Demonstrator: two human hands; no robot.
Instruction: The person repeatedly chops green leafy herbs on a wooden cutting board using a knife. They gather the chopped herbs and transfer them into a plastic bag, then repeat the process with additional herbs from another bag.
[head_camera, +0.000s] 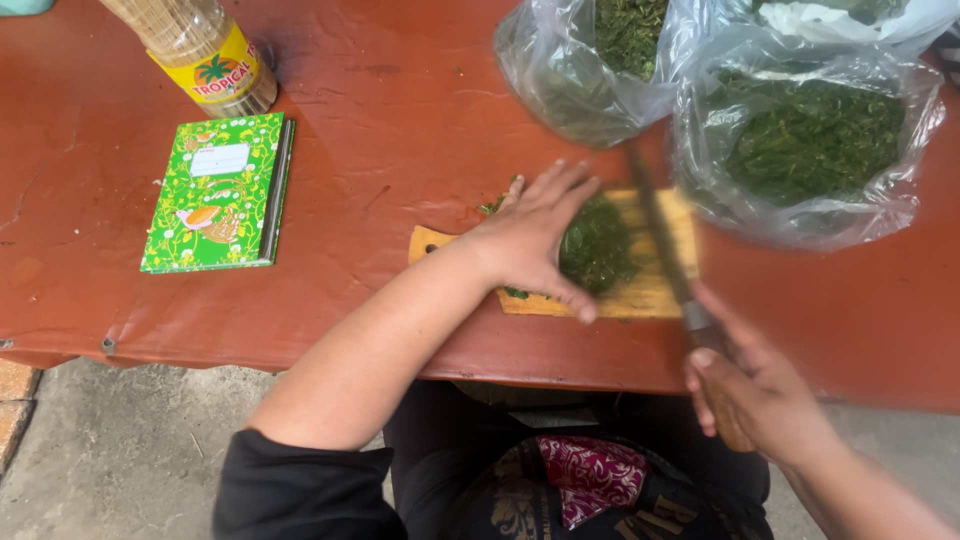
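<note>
Two clear bags (800, 150) of chopped greens (810, 135)

Single view: head-worn camera, above the counter's (400, 120) near edge, facing steeply down and forward. Close range; near edge crosses the lower frame, the far edge lies outside it.

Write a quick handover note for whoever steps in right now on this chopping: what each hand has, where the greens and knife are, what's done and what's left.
Left hand: flat on the bunch of greens, pressing it onto the wooden cutting board.
Right hand: gripping the knife by the handle, blade blurred over the board's right part, beside the greens.
Done: two clear plastic bags behind the board, the near bag and the far bag, hold chopped greens.
Left: the bunch under the left hand is not yet bagged; how finely it is cut cannot be told.
</note>
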